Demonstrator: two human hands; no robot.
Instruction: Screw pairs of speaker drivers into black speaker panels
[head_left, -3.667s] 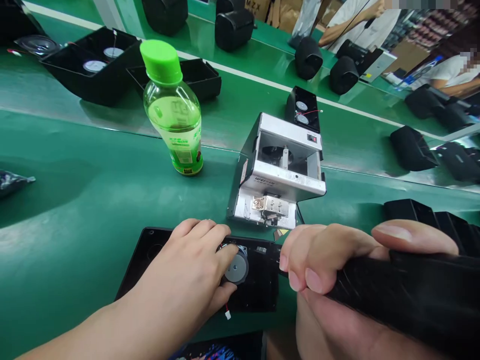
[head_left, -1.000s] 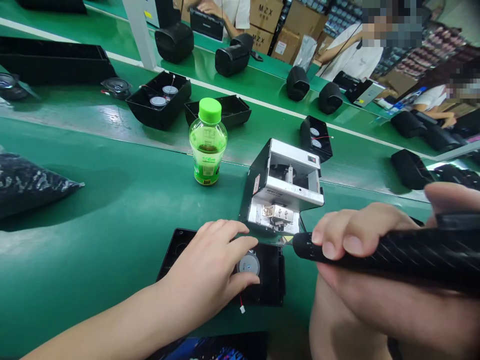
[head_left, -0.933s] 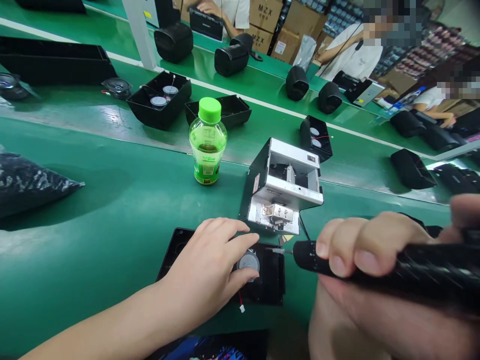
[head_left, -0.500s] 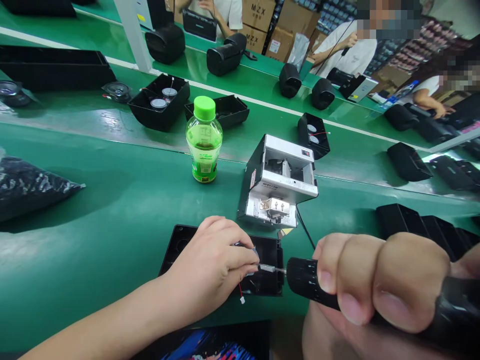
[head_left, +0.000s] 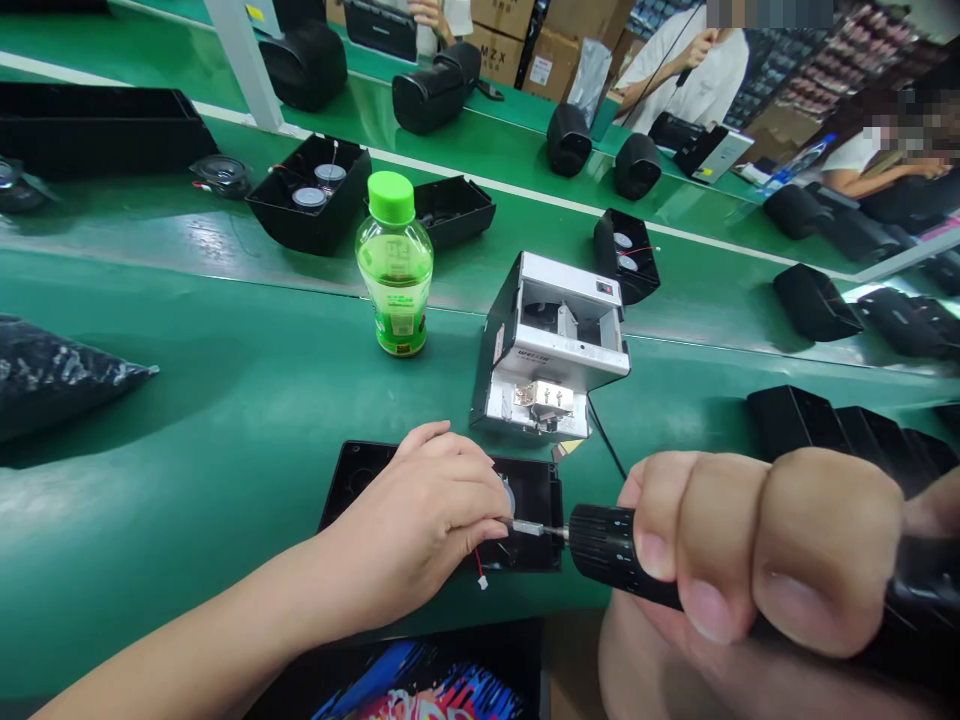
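My right hand (head_left: pixel 757 545) is wrapped round a black electric screwdriver (head_left: pixel 622 545), whose metal bit points left onto a flat black plastic panel (head_left: pixel 536 495) on the green bench. My left hand (head_left: pixel 427 510) lies curled on that panel, covering the small round speaker mounted in it, with fingertips pinched by the bit's tip. A red wire with a white plug (head_left: pixel 481 577) pokes out under the left hand. A silver screw feeder box (head_left: pixel 551 355) stands just behind the panel.
A green-capped bottle (head_left: pixel 394 265) stands behind and left. A dark bag (head_left: pixel 52 370) lies at far left. Black trays (head_left: pixel 847 430) sit at right. Black speaker housings (head_left: pixel 311 195) ride the conveyor behind, where other people work.
The screwdriver went from the feeder box down and left to the panel. My left fingers curled over the speaker and pinched near the bit. The view shifted slightly.
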